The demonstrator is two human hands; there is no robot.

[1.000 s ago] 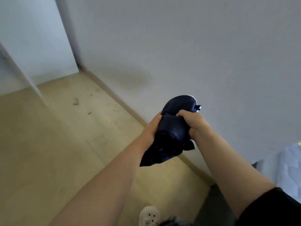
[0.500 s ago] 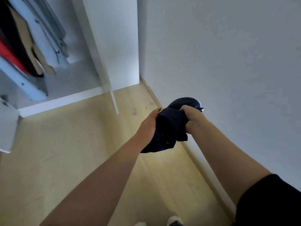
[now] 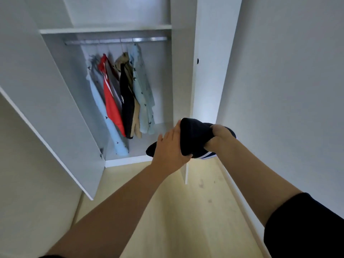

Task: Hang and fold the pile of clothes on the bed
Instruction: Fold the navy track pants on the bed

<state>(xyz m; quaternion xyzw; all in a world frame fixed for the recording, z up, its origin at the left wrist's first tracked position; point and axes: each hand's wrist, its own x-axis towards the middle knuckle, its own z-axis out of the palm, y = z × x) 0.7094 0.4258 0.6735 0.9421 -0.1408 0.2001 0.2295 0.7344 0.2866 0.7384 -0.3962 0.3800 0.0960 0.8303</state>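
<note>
- A person stands facing an open white wardrobe [image 3: 186, 53], both bare arms stretched out towards it.
- In the middle right of the frame they hold a dark navy bundle of cloth [image 3: 195, 136] in the air between the two hands, in front of the wardrobe's lower right corner.
- The left hand [image 3: 170, 146] clasps the bundle's left side, its fingers laid over the cloth; the thumb is hidden from me.
- The right hand [image 3: 218, 137] has its fingers curled tight, bunching the cloth's right end in a fist.
- A few white stripes [image 3: 208, 156] show on the bundle's lower edge, just under the right hand.
- A black sleeve [image 3: 307, 229] covers the right upper arm at the lower right.
- In the upper middle, a metal rail [image 3: 115, 40] runs under a shelf [image 3: 106, 30].
- From the rail hang a light blue shirt [image 3: 104, 108], a red garment [image 3: 110, 105], a black garment [image 3: 126, 105], a tan garment [image 3: 136, 118] and a pale green shirt [image 3: 143, 90], packed side by side.
- The left wardrobe door [image 3: 46, 108] is swung open across the left of the frame.
- A pale wooden floor [image 3: 167, 211] fills the bottom, and a plain wall [image 3: 288, 90] the right.
</note>
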